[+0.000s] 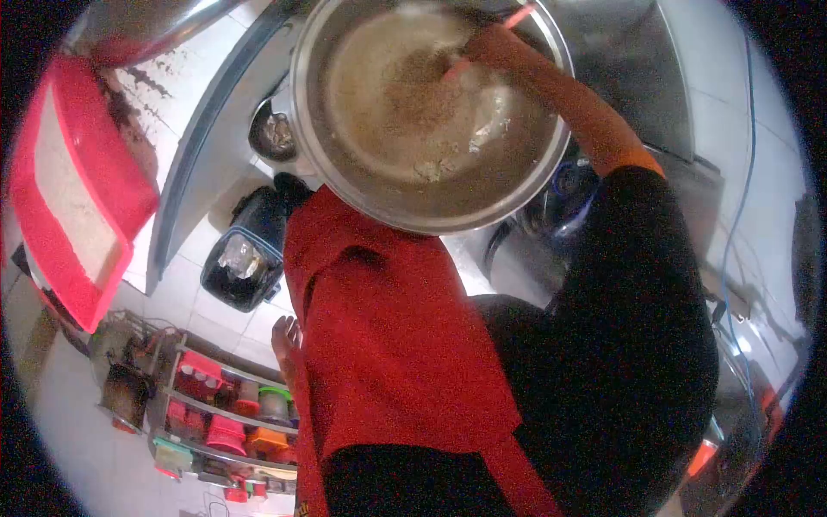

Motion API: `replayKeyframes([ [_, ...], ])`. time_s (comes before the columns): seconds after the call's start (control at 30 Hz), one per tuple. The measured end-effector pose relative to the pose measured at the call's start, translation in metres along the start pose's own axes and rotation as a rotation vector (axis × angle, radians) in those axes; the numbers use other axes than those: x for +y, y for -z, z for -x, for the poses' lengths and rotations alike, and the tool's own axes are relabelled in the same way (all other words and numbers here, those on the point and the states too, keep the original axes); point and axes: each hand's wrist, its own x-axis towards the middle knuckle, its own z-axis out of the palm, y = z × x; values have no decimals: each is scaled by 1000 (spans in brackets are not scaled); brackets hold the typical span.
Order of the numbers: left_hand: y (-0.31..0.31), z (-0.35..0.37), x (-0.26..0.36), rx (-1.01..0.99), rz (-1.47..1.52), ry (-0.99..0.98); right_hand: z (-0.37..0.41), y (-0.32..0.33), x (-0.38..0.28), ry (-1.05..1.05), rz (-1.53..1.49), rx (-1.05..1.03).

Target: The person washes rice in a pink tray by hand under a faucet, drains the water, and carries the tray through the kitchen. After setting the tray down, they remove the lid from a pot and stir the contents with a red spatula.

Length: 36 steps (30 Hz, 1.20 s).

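Note:
A large round metal pot fills the top middle of the head view, with cloudy brownish liquid inside it. My right hand reaches over the pot and is closed around an orange-red stick-like utensil. One end of the utensil dips toward the liquid, so its kind stays hidden. Grains or froth show in the liquid below the hand. Down by the left side of my red apron, my left hand hangs with its fingers apart, touching no object that I can see.
A bright pink tray with pale contents stands at the left. Below the pot are a black bin and a small dark bowl. Shelves with colourful containers stand lower left. A blue cable runs down the right.

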Motion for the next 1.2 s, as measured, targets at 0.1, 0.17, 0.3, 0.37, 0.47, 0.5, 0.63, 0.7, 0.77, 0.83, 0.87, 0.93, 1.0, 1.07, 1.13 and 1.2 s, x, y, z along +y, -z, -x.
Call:
replayKeyframes([
  [0.1, 1, -12, -3, -38, -62, -4, 7, -49, -11, 39, 43, -47],
  [0.17, 13, -26, -24, 176, 56, 101, 23, -71, -24, 77, 92, -98],
  [0.3, 12, -25, -35, 146, 135, 84, 29, -27, -5, 44, 114, -17],
  [0.37, 24, -27, -50, 94, 81, 71, 22, 11, 13, -29, 117, 53],
  [0.47, 14, -28, -37, 49, -11, 44, 20, 25, 33, -131, 146, 71],
  [0.5, 16, -27, -31, 63, -67, 52, 24, 11, 34, -143, 152, 44],
  [0.63, 2, -15, -8, 93, -127, -95, 49, -81, 7, -107, 200, -182],
  [0.7, 7, -30, -9, 223, 78, 100, 60, -100, -10, -65, 199, -274],
  [0.77, 6, -28, -17, 206, 95, 87, 55, -88, -9, -59, 185, -276],
  [0.83, 8, -24, -30, 50, -47, -10, 43, -52, 9, -106, 164, -223],
  [0.87, 15, -25, -42, 4, -104, -45, 42, -36, 19, -148, 147, -201],
  [0.93, 31, -30, -63, -38, -270, -50, 51, -35, 32, -199, 126, -200],
  [1.0, 33, -42, -69, -27, -359, -35, 66, -82, 14, -161, 138, -263],
  [1.07, 41, -43, -81, 104, 165, 82, 73, -135, -33, -81, 162, -365],
  [1.13, 33, -36, -72, 115, 242, 91, 64, -135, -62, -19, 167, -398],
  [1.2, 34, -44, -72, 106, 298, 102, 46, -99, -42, -28, 153, -337],
])
